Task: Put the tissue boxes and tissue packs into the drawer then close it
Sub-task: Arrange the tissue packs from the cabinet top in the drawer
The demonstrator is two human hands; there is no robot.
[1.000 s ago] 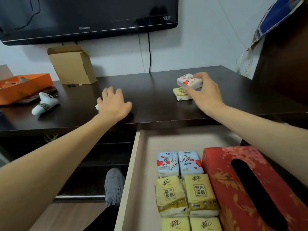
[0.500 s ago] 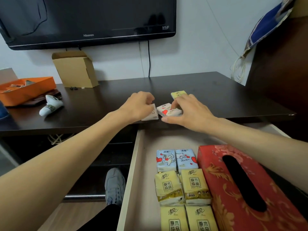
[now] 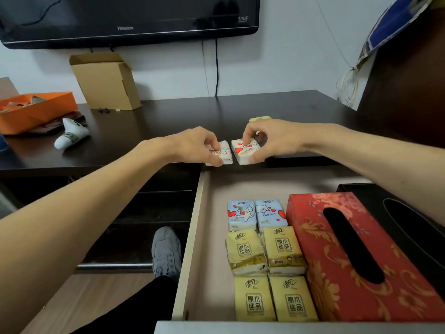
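My left hand grips a white tissue pack with red hearts at the dark table's front edge. My right hand grips a second heart-print pack right beside it. Both packs hang over the back of the open drawer. A yellow pack lies on the table behind my right hand. In the drawer lie two blue heart packs, several yellow packs, a red tissue box and a black tissue box.
On the dark table stand a cardboard box, an orange tray and a white sock-like item. A TV hangs on the wall. A grey shoe is on the floor left of the drawer.
Both hands have drawn the heart-print packs from the tabletop to its front edge, over the drawer. The yellow pack stays behind on the table.
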